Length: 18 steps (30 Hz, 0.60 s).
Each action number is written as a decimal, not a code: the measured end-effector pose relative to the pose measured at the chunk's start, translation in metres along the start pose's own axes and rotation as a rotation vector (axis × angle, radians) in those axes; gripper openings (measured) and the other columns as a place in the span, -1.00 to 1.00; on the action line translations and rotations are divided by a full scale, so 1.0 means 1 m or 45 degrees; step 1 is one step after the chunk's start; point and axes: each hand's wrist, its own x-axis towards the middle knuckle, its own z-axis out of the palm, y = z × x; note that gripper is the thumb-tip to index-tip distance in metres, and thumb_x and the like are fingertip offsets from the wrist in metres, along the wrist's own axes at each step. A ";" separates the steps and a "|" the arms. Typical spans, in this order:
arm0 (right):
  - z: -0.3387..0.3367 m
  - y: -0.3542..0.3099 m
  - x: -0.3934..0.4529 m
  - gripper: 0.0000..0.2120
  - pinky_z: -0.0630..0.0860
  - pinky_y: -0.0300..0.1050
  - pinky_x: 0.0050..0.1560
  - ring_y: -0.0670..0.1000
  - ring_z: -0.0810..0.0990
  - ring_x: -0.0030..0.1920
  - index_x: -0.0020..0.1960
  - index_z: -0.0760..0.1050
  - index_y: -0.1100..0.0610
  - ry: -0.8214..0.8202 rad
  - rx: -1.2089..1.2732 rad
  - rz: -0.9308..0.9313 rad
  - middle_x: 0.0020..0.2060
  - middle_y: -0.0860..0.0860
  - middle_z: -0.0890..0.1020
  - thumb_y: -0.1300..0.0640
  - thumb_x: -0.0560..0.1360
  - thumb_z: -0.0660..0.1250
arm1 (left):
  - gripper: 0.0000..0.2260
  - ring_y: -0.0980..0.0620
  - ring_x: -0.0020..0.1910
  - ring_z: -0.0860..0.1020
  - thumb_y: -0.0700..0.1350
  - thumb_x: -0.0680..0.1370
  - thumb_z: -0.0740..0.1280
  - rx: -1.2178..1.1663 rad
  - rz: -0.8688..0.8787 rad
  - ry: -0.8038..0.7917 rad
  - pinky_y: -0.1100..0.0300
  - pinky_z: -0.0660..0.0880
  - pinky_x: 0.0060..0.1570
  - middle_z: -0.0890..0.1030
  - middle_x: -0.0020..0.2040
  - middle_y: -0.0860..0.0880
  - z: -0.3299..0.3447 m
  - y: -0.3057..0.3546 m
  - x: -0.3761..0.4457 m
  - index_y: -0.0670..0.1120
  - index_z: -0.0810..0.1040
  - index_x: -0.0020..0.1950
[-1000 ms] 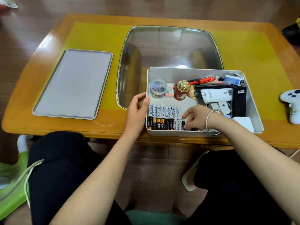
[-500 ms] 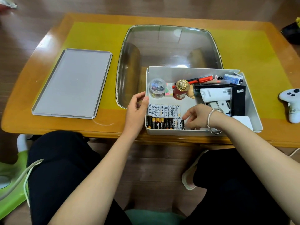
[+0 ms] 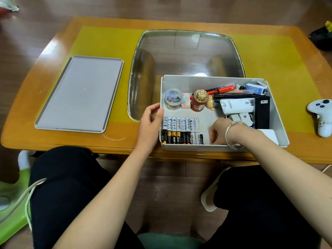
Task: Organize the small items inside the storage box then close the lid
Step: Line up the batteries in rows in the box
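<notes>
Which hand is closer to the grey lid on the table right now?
Left. The left hand holds the storage box's left wall, the side facing the lid. The right hand is inside the box near its front wall, farther from the lid.

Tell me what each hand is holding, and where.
Left hand grips the box by its left wall. Right hand is inside; any hold cannot be told.
</notes>
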 end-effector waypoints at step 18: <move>0.003 -0.007 0.016 -0.79 0.57 -0.21 -0.20 0.04 0.66 -0.23 0.09 0.54 0.17 0.282 0.547 0.021 -0.16 0.08 0.69 0.23 0.45 0.33 | -0.79 0.35 -0.01 0.53 -0.03 0.61 0.25 -0.006 -0.014 -0.006 0.46 0.46 -0.11 0.57 0.06 0.15 0.000 -0.002 0.001 -0.03 0.48 0.22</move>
